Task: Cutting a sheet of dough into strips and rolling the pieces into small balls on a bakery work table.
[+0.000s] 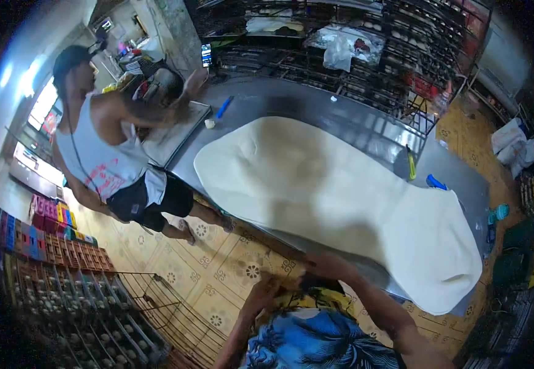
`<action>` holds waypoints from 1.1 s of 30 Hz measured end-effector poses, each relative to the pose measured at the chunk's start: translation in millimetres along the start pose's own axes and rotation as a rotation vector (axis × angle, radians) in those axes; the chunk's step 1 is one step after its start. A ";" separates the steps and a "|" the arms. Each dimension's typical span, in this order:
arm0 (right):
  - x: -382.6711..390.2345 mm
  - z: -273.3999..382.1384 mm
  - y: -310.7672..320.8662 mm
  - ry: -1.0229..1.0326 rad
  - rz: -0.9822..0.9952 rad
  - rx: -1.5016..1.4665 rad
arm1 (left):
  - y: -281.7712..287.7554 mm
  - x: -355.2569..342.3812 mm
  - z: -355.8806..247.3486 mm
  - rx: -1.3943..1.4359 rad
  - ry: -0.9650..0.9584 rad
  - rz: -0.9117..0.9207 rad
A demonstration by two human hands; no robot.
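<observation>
A long, thick sheet of pale dough (353,184) lies across the metal worktable (248,92), its right end folded over or layered. At my waist, back from the table's near edge, are my left hand (270,290) and my right hand (328,268). Both are dark and blurred, close to a dark patch and a yellow cloth (319,299) over my blue patterned clothing (304,338). Whether they grip the cloth, the frame does not show. Neither hand touches the dough.
A co-worker (104,141) stands at the table's left end, one arm raised over a tray (175,138). A blue tool (224,107), a small dough piece (210,123), a yellow-green tool (411,163) and a blue object (436,182) lie beside the dough. Racks (82,307) stand lower left.
</observation>
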State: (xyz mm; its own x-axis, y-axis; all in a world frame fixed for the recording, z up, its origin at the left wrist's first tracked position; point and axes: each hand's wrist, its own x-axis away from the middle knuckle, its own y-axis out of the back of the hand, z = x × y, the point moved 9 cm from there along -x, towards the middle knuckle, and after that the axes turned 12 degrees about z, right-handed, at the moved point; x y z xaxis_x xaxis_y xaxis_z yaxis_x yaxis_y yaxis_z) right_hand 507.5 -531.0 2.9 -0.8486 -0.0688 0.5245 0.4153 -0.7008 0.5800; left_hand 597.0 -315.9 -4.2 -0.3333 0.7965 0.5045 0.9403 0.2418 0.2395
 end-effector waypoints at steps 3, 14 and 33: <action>-31.2 4.6 62.0 0.077 -0.113 -0.084 | 28.5 -36.4 -35.9 -0.079 -0.152 0.078; -72.0 -56.8 346.6 0.271 -1.007 -0.798 | 177.5 -180.1 -56.8 -0.160 -0.146 -0.039; -197.5 -147.2 804.2 -0.541 -1.092 0.492 | 280.2 -334.8 -86.4 -0.870 -0.225 0.016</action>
State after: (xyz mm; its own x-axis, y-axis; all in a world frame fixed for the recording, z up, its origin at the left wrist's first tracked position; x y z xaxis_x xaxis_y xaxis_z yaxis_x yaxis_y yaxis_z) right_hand 960.8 -1185.4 274.0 -0.6310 0.7373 -0.2413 -0.2242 0.1245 0.9666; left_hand 966.1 -562.7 -34.3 -0.2132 0.9082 0.3602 0.5297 -0.2023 0.8237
